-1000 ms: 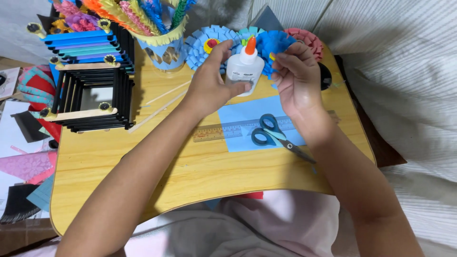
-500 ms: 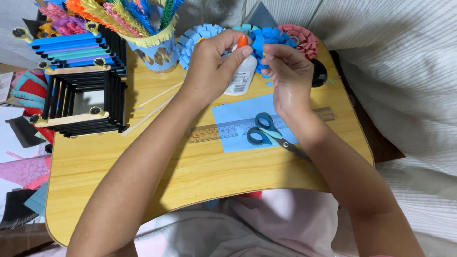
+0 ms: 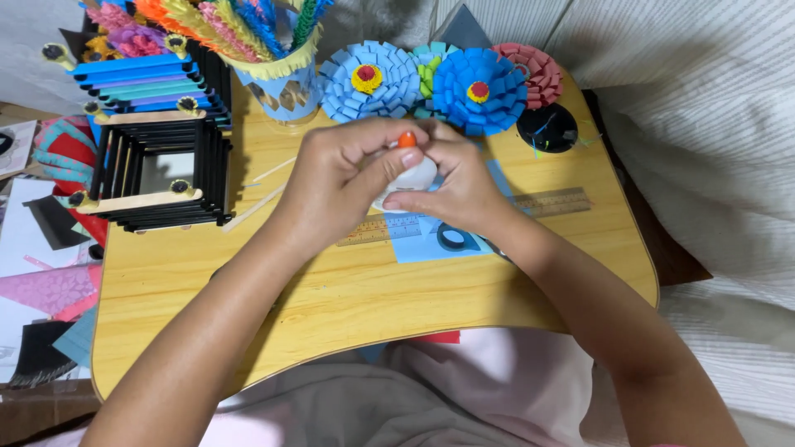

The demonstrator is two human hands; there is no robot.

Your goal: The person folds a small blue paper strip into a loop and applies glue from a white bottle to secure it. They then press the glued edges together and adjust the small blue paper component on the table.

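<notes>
Your wooden lap table (image 3: 348, 290) sits under everything. Just beyond your grip are the blue paper flowers (image 3: 479, 89); the ruler (image 3: 546, 203) and scissors (image 3: 455, 238) lie right beneath it. Both your left hand (image 3: 344, 178) and right hand (image 3: 451, 186) are closed around the white glue bottle (image 3: 411, 172), its orange cap poking up between your fingertips.

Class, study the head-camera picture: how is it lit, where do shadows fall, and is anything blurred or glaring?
Head view: soft, even light; faint shadows beneath both hands on the pale wooden lap table; no strong glare; left hand and right hand around the white glue bottle with orange cap look sharp, like the blue folded-paper flowers.
</notes>
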